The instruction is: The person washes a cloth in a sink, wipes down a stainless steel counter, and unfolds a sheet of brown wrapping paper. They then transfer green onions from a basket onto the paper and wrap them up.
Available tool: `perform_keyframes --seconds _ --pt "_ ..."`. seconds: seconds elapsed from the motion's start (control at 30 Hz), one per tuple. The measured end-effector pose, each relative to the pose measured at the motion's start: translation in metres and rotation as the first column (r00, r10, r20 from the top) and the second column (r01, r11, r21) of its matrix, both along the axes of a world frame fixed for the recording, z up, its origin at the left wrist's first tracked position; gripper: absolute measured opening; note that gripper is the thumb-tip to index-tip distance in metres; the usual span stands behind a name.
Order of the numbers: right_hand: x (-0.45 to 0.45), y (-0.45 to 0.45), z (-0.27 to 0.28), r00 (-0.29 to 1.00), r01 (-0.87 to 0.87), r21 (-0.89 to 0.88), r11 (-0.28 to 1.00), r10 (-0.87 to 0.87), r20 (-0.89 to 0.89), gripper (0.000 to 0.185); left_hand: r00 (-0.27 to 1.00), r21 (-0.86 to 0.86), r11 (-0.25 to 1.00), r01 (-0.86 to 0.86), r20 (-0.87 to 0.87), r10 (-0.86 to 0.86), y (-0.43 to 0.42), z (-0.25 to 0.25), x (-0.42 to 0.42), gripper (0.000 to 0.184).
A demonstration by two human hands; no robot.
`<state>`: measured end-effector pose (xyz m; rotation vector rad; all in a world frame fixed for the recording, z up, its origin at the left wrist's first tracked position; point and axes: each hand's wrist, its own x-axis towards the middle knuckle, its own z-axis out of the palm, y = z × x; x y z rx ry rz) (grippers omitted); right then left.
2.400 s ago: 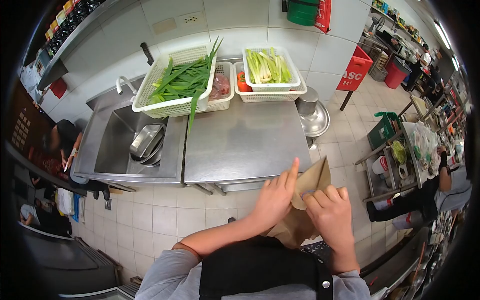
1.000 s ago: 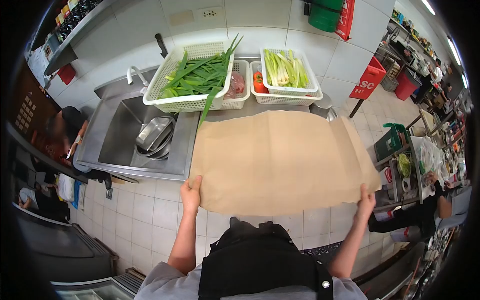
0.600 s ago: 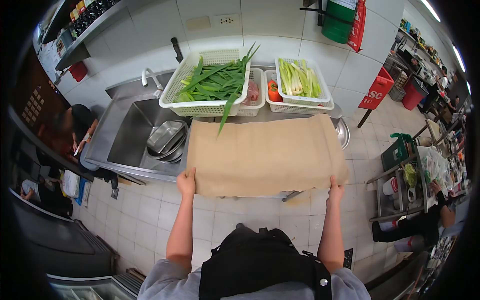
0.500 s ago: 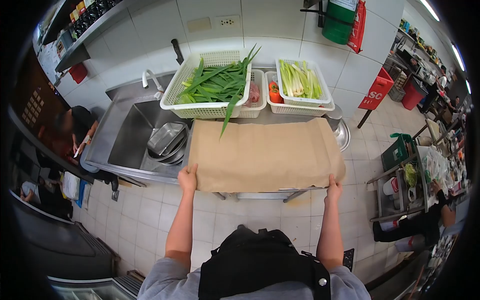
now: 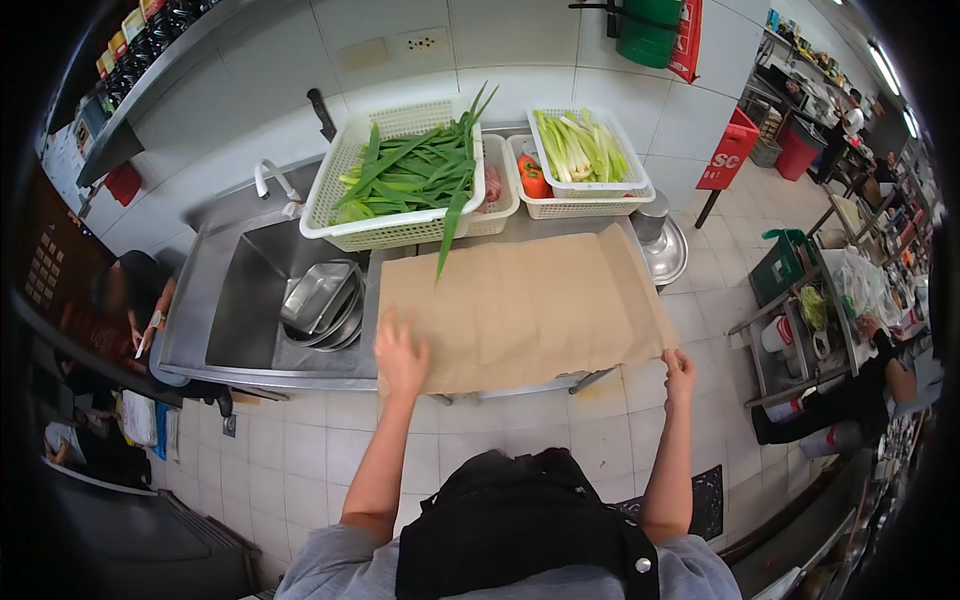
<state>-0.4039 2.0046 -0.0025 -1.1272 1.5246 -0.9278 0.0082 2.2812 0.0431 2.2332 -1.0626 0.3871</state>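
Note:
A sheet of brown paper (image 5: 530, 310) covers the steel counter beside the sink, its right side slightly raised and curled. My left hand (image 5: 401, 358) rests over its near left part, fingers stretched out and a little blurred. At the near right corner, my right hand (image 5: 680, 378) pinches the paper's edge. Behind the sheet stands a white basket (image 5: 335, 230) of long green leaves (image 5: 415, 175), one leaf hanging down over the paper. To its right, a smaller white basket (image 5: 600, 187) holds pale green stalks (image 5: 580, 148) and sits on another basket (image 5: 590, 208) with an orange-red pepper (image 5: 533, 178).
Left of the paper is a sink (image 5: 250, 290) with stacked metal pans (image 5: 325, 305) and a white faucet (image 5: 275, 180). Metal bowls (image 5: 665, 255) stand at the counter's right end. A person (image 5: 140, 290) is at the left; another person's arm (image 5: 880, 350) is by the right-hand rack.
My left hand has left the near left corner and moved right and inward onto the sheet, fingers opening. My right hand still holds its corner. The view has shifted slightly.

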Motion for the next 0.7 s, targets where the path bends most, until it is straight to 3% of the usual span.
perform_keyframes --seconds 0.03,0.07,0.1,0.13,0.2,0.23,0.3,0.43,0.5,0.6,0.63,0.67,0.7 --pt "-0.001 -0.003 -0.009 1.0 0.008 -0.001 1.0 -0.008 -0.002 0.047 0.996 0.074 0.993 0.092 0.011 -0.093 -0.011 -0.007 -0.007 0.056" --pt "0.0 -0.008 -0.025 0.964 0.169 -0.245 0.955 -0.212 -0.162 0.048 0.982 0.148 0.972 0.182 0.019 -0.186 -0.023 -0.012 -0.014 0.054" --pt "-0.001 -0.012 -0.04 0.863 0.267 -0.491 0.829 -0.433 -0.262 0.049 0.965 0.238 0.937 0.257 -0.012 -0.262 -0.034 -0.017 -0.022 0.054" --pt "0.003 -0.008 -0.027 0.859 0.274 -0.489 0.828 -0.439 -0.263 0.049 0.941 0.324 0.886 0.331 -0.049 -0.333 -0.044 -0.018 -0.03 0.055" --pt "0.022 0.002 0.027 0.897 0.089 -0.485 0.87 -0.282 -0.341 0.046 0.911 0.373 0.836 0.403 -0.079 -0.404 -0.059 -0.015 -0.048 0.057" --pt "0.025 -0.007 0.026 0.893 0.094 -0.482 0.871 -0.288 -0.345 0.046 0.881 0.415 0.784 0.461 -0.11 -0.46 -0.064 -0.015 -0.054 0.059" --pt "0.035 -0.024 0.02 0.792 -0.26 -0.597 0.759 -0.186 -0.581 0.046 0.862 0.461 0.74 0.49 -0.132 -0.489 -0.07 -0.022 -0.059 0.06" --pt "0.075 -0.028 0.068 0.813 -0.287 -0.555 0.781 -0.107 -0.572 0.044 0.862 0.59 0.655 0.471 -0.148 -0.486 -0.068 -0.034 -0.06 0.065" --pt "0.101 -0.004 0.145 0.98 -0.197 -0.583 0.789 0.167 -0.105 0.045 0.86 0.546 0.686 0.482 -0.144 -0.49 -0.064 -0.031 -0.057 0.064" --pt "0.107 0.041 0.245 0.937 -0.115 -0.833 0.541 0.336 0.089 0.051 0.87 0.452 0.753 0.479 -0.133 -0.474 -0.056 -0.02 -0.052 0.064" --pt "0.099 0.055 0.263 0.964 0.001 -0.917 0.398 0.245 0.107 0.044 0.871 0.407 0.775 0.483 -0.137 -0.471 -0.052 -0.016 -0.05 0.064" --pt "0.102 0.066 0.283 0.826 0.215 -0.946 0.243 0.471 0.309 0.037 0.89 0.405 0.797 0.449 -0.123 -0.439 -0.048 -0.008 -0.048 0.064" --pt "0.105 0.077 0.303 0.615 0.403 -0.91 0.094 0.708 0.346 0.031 0.896 0.34 0.83 0.443 -0.129 -0.426 -0.042 0.002 -0.048 0.06"
